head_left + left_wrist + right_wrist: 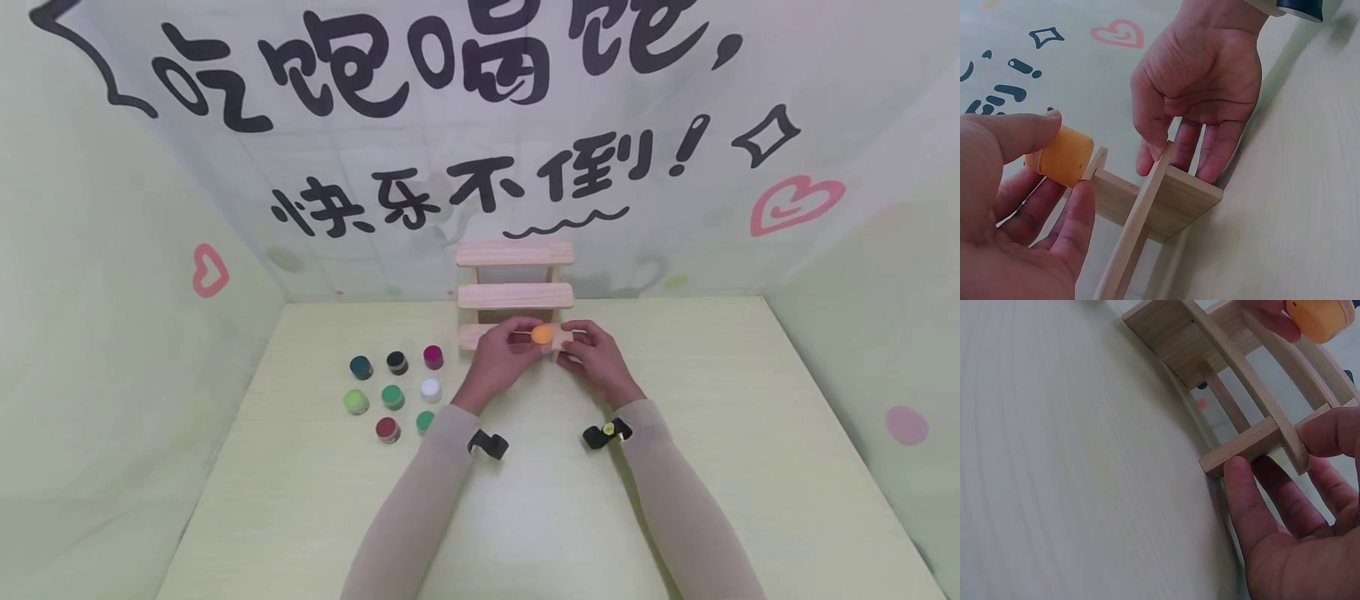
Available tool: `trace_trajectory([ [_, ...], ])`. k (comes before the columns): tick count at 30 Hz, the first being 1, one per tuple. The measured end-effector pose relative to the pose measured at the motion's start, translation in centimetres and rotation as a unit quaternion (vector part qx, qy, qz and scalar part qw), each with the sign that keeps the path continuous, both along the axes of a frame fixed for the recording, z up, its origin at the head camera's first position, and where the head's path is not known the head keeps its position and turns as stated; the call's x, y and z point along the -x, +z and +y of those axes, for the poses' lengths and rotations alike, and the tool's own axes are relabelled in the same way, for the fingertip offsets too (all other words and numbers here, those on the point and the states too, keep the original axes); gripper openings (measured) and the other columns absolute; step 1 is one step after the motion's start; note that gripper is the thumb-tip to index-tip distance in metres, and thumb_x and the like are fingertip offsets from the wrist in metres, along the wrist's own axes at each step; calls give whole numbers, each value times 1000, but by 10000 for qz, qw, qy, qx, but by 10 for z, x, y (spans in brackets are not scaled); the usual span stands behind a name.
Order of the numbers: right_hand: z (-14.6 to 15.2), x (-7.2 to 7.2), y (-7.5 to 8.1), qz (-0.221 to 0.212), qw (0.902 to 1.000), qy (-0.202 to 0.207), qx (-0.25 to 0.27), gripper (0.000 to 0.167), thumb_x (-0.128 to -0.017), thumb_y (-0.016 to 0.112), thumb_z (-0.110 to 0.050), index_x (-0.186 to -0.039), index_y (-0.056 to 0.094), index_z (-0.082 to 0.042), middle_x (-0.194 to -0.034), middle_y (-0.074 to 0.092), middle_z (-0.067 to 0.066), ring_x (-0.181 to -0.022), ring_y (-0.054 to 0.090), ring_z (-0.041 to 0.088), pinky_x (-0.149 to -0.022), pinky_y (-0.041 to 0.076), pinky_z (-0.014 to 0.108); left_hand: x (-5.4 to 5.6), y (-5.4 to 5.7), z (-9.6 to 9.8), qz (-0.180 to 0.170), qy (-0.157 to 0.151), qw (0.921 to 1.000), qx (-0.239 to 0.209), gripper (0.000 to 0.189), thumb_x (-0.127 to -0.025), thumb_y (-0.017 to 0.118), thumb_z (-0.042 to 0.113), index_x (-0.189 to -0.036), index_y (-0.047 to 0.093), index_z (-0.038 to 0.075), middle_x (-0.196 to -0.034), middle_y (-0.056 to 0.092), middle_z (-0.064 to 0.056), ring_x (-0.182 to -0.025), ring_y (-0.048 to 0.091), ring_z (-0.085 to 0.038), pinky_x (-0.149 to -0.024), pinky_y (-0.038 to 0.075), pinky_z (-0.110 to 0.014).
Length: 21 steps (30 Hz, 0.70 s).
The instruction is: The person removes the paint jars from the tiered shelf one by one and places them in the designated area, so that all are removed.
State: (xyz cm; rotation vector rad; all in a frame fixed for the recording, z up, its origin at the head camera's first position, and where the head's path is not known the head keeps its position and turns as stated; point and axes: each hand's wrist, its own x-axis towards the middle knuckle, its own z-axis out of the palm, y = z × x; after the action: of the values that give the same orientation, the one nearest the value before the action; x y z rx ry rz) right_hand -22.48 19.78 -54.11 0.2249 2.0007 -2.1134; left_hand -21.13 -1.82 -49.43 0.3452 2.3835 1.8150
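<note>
A small orange paint jar (542,334) is held by my left hand (501,358); in the left wrist view, the thumb and fingers pinch the orange jar (1067,156) from both sides. My right hand (600,360) grips the right end of the lowest step of a three-tier wooden rack (515,296). In the right wrist view, its thumb and fingers are around the front board of the wooden rack (1241,447) and the side piece beneath it. The jar hovers close over the lowest step, near the right hand. Both hands cover part of that step in the head view.
Several small paint jars stand on the table left of the rack, among them a dark red jar (387,429), a white jar (431,389) and a magenta jar (433,357). Behind the rack hangs a cloth (420,183) with large black writing. The pale table (555,517) extends forward between both sleeves.
</note>
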Motion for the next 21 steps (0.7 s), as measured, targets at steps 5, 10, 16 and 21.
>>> trace_trajectory([
  [5, 1, 0, -1, -6, 10000, 31, -54, 41, -105, 59, -6, -144, 51, -5, -133, 63, 14, -104, 68, 12, -93, 64, 29, -7, 1, -12, 114, -96, 9999, 17, 42, -93, 84, 29, -132, 70, 23, -130, 71, 2, -120, 70, -18, -100, 61, -30],
  [10, 0, 0, -1, 3, 10000, 16, -44, 40, -104, 59, -4, -143, 52, -5, -137, 61, 18, -105, 69, 14, -92, 64, 29, -13, 1, -24, 216, -179, 9996, -76, 43, -94, 83, 28, -134, 70, 20, -132, 70, -1, -122, 69, -19, -100, 61, -28],
  [16, 1, 1, -1, 36, 10000, 10, -48, 37, -104, 59, -4, -140, 54, -7, -133, 63, 14, -105, 69, 14, -93, 64, 30, -23, 2, -36, 232, -152, 9994, -186, 42, -94, 83, 25, -133, 69, 19, -129, 70, -2, -119, 71, -21, -98, 62, -30],
  [21, 2, 2, -2, 42, 10000, 0, 20, 37, -103, 59, -4, -140, 54, -7, -127, 64, 10, -104, 68, 14, -93, 64, 30, -30, 4, -44, 208, -95, 9996, -149, 42, -94, 83, 27, -132, 69, 20, -127, 70, 0, -118, 69, -18, -98, 62, -29],
])
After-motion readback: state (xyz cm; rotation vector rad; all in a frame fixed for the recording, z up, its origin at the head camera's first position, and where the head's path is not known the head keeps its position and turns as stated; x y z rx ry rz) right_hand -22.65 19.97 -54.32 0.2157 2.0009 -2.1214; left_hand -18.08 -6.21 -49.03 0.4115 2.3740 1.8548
